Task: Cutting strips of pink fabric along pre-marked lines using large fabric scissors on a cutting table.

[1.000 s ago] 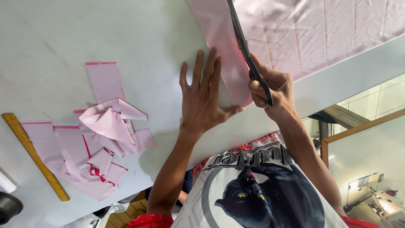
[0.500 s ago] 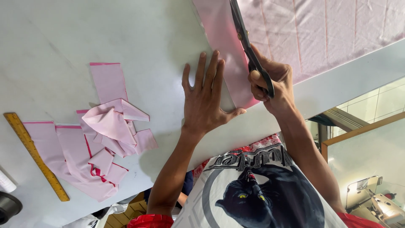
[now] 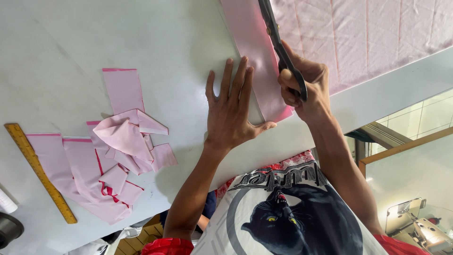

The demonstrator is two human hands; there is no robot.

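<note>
My left hand (image 3: 233,111) lies flat, fingers spread, on the white table (image 3: 155,42), its thumb and fingertips pressing the edge of a pink fabric strip (image 3: 252,52). My right hand (image 3: 306,87) grips the handles of black scissors (image 3: 278,40), whose blades run up along the line between that strip and the large pink fabric sheet (image 3: 373,33). The blade tips pass out of the top of the view.
A pile of cut pink fabric pieces (image 3: 101,156) lies on the table to the left, beside a yellow wooden ruler (image 3: 40,172). A dark round object (image 3: 8,229) sits at the lower left corner. A sewing machine (image 3: 420,226) shows at lower right beyond the table edge.
Both hands and the scissors have shifted slightly up along the fabric; the scissors sit further into the cut. The pile and ruler have not moved.
</note>
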